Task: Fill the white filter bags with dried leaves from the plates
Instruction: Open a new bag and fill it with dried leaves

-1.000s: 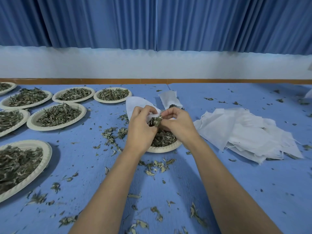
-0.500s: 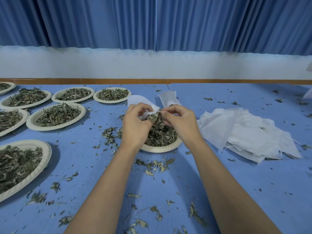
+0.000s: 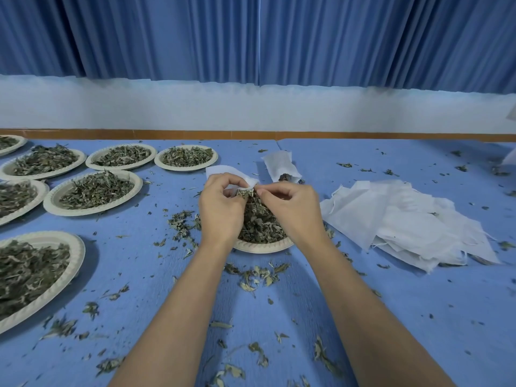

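Both pinching | left grip [image 3: 220, 208], right grip [image 3: 293, 208] on filter bag [image 3: 223, 172] | white, crumpled, leaf-stuffed mouth

Both forearms stretched from the lower edge to mid-frame; the left hand [image 3: 220, 212] and right hand [image 3: 291, 212] met, fingers curled, pinching a bag [image 3: 227, 174].

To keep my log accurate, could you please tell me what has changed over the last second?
The left hand and right hand edged slightly away from the person, uncovering more leaves on the plate. Both still pinch the filter bag. The other plates, bag pile and filled bag stayed put.
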A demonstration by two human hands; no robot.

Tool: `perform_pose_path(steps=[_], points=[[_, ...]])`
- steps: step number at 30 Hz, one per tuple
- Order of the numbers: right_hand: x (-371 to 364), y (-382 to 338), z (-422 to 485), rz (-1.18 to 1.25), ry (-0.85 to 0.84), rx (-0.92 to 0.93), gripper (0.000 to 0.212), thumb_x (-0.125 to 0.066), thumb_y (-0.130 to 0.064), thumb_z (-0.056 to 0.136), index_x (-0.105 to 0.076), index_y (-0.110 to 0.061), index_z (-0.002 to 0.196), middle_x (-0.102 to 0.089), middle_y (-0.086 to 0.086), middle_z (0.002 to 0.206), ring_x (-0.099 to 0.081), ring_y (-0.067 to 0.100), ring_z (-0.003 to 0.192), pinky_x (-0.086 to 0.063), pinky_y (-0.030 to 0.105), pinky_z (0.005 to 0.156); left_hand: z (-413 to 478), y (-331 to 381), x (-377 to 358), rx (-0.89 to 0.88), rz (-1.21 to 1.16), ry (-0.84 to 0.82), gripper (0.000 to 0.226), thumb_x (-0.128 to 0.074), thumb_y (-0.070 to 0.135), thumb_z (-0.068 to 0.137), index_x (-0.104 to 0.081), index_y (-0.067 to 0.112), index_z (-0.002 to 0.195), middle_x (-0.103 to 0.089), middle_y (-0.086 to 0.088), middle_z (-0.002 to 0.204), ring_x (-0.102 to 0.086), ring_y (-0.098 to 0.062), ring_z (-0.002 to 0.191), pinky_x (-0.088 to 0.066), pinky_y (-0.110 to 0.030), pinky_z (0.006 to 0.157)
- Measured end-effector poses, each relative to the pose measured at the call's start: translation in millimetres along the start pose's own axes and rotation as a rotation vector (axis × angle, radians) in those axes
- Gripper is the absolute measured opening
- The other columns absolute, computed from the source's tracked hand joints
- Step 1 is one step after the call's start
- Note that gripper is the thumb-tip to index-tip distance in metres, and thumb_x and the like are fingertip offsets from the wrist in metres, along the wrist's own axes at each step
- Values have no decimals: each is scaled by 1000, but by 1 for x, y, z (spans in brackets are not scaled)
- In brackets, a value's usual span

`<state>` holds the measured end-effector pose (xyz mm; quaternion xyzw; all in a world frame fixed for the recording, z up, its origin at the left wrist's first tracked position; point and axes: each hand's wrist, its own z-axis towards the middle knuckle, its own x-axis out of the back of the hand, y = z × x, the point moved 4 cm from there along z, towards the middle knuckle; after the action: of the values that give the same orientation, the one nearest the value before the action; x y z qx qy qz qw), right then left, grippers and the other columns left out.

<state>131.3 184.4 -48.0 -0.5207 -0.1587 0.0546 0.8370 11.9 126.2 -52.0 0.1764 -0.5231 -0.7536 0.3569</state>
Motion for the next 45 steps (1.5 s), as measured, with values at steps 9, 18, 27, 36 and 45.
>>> perform_pose_path(steps=[9, 18, 27, 36, 45], points=[[5, 0, 6, -39, 81, -17, 19, -65, -13, 84, -64, -25, 98, -65, -8, 83, -68, 20, 75, -56, 38, 76, -3, 2, -3, 60, -50, -52, 36, -56, -13, 79, -60, 22, 71, -66, -7, 91, -50, -31, 56, -36, -36, 43], [0, -2, 2, -364, 85, 227, 8, -55, -12, 90, -63, -14, 91, -57, -8, 92, -54, 4, 81, -42, 16, 74, 2, -3, -3, 173, -65, 101, 37, -63, -5, 78, -63, 30, 67, -63, 9, 72, -49, 2, 43, -36, -12, 38], [-3, 3, 2, -127, 37, 57, 13, -60, -10, 82, -61, -21, 76, -65, -5, 87, -60, 3, 76, -48, 18, 71, 2, -13, -15, 376, -211, 377, 34, -65, -2, 80, -61, 28, 65, -62, 7, 73, -60, -10, 70, -48, -25, 64], [-2, 9, 10, 171, 107, -228, 14, -56, -10, 90, -59, -19, 80, -55, -3, 82, -58, 8, 75, -58, 24, 60, 1, -6, -11, 139, -136, 37, 22, -68, 13, 81, -64, 33, 77, -67, 16, 82, -60, 8, 73, -46, -8, 61], [6, 17, 13, 182, 178, -330, 17, -56, -10, 89, -58, -20, 75, -58, 1, 81, -62, 22, 71, -58, 37, 67, -1, -1, -15, 18, 133, -265, 36, -77, 28, 74, -58, 32, 103, -51, 16, 112, -50, 9, 98, -38, -5, 75]])
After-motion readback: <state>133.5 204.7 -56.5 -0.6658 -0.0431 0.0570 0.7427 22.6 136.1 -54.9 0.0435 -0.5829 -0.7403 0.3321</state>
